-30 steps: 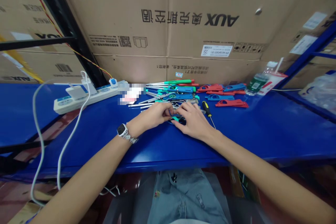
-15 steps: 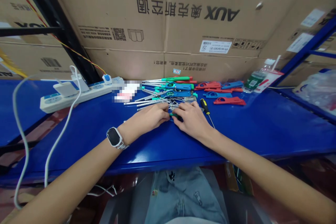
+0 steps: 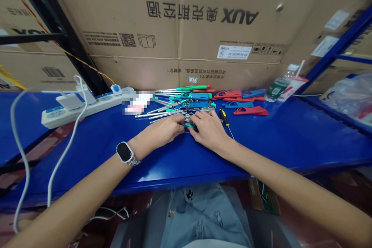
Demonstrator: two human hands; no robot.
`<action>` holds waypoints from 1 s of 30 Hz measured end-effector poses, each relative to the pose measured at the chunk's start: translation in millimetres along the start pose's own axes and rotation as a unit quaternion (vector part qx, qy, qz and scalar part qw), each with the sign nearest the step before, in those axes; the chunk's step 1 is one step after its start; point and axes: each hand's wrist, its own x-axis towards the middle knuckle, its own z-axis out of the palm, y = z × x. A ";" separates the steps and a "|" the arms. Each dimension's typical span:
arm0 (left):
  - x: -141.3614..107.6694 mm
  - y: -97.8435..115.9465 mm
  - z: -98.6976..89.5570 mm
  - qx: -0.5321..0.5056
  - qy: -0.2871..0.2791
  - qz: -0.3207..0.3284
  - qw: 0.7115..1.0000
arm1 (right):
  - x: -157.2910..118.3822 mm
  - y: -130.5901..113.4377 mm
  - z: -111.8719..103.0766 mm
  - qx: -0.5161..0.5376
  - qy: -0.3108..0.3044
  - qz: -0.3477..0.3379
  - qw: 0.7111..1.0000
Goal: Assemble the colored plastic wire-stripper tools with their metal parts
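My left hand (image 3: pixel 167 127) and my right hand (image 3: pixel 210 131) come together at the middle of the blue table. Both have bent, closed fingers around a small green lighter part (image 3: pixel 190 126), mostly covered by the fingers. Just behind them lies a pile of long-necked lighter parts: metal tubes (image 3: pixel 142 115), blue handle shells (image 3: pixel 197 104) and green handles (image 3: pixel 188 88). Thin wires and clear pieces show close to my fingertips, too small to make out fully. A yellow-and-black screwdriver (image 3: pixel 223 117) rests right of my right hand.
Red handle shells (image 3: pixel 250 111) and blue ones (image 3: pixel 240 105) lie at the right. Behind them stand a bottle (image 3: pixel 277 87) and a cup (image 3: pixel 293 87). A white power strip (image 3: pixel 54 117) with cables is at the left. A large cardboard box (image 3: pixel 128 62) walls off the back.
The whole view has shifted slightly, with the scene a little further left. My hands stay together at the green part, and slightly more of it shows between them.
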 end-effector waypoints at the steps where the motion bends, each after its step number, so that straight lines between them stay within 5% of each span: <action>1: -0.4 -0.5 0.4 -0.002 0.003 0.001 1.000 | -0.4 0.1 0.0 0.006 0.001 0.003 1.000; 30: -1.3 -3.8 1.7 -0.023 0.023 0.008 0.999 | 1.7 -9.0 -0.7 0.036 -0.061 0.025 0.997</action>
